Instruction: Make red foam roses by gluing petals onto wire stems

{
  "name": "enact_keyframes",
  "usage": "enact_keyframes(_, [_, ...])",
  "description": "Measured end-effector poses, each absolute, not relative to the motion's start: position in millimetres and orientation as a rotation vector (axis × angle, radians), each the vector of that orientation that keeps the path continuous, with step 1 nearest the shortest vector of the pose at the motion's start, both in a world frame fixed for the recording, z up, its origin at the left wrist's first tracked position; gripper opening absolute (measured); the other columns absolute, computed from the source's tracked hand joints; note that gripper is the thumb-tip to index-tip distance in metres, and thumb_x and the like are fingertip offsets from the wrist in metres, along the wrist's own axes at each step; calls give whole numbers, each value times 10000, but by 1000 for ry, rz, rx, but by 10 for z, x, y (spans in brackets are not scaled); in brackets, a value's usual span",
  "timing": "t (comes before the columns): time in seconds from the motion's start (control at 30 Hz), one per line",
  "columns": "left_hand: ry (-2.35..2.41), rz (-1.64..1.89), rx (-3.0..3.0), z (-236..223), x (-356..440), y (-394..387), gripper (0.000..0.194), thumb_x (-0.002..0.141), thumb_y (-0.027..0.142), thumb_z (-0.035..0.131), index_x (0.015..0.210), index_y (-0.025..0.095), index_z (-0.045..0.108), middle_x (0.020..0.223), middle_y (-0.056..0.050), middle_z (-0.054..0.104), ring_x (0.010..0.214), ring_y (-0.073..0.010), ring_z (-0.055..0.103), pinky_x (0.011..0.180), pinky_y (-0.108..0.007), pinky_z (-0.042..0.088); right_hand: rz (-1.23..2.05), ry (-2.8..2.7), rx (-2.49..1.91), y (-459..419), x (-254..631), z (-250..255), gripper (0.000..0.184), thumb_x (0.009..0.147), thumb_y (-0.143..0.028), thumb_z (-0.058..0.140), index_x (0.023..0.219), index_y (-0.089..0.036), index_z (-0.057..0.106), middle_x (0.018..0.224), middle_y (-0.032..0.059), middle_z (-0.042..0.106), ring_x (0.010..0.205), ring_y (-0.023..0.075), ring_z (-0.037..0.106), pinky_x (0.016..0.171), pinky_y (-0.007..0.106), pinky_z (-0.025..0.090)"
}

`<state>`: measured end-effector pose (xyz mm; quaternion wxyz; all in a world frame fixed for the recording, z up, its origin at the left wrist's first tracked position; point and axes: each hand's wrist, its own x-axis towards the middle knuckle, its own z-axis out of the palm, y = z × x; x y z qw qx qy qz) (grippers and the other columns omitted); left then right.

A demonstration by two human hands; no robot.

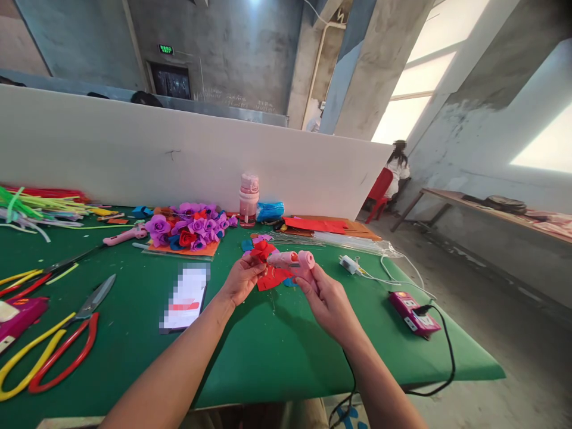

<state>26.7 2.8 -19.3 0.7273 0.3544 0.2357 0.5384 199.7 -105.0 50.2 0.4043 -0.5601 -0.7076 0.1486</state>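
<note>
My right hand (328, 301) is wrapped round the handle of a pink hot glue gun (306, 262), its nozzle pointing left. Close to that nozzle, my left hand (243, 279) pinches a red paper flower (260, 250), whose base is partly hidden by the fingers. Whether the nozzle touches the flower I cannot tell. Beneath both hands lie red paper pieces (270, 280) and a few blue scraps (290, 282). Behind and to the left, a bunch of purple, red and blue paper flowers (199, 225) rests on an orange sheet.
On the green tabletop (250, 357) are a phone (185, 298), scissors (75, 333), a pink bottle (249, 199), a white charger (351, 265) and a purple power strip (413, 313). Colourful strips (44, 205) lie far left. A white partition (187, 149) stands behind. One person sits at right.
</note>
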Motion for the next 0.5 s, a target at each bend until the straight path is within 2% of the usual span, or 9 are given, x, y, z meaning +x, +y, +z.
enact_keyframes(0.23, [501, 1177, 800, -196, 259, 42, 226, 555, 143, 833, 743, 133, 707, 634, -6, 645, 619, -98, 569, 631, -242, 420, 305, -1794, -1401, -1035, 1985, 513, 190, 917, -354, 421, 898, -191, 515, 598, -42, 448, 506, 112, 345, 494, 223, 276])
enact_keyframes(0.5, [515, 1188, 777, -203, 268, 36, 228, 542, 130, 833, 727, 141, 700, 662, 2, 653, 594, -83, 551, 623, -242, 422, 313, -1799, -1411, -1025, 1978, 479, 183, 903, -350, 432, 804, -198, 457, 605, -51, 430, 515, 104, 329, 499, 215, 272])
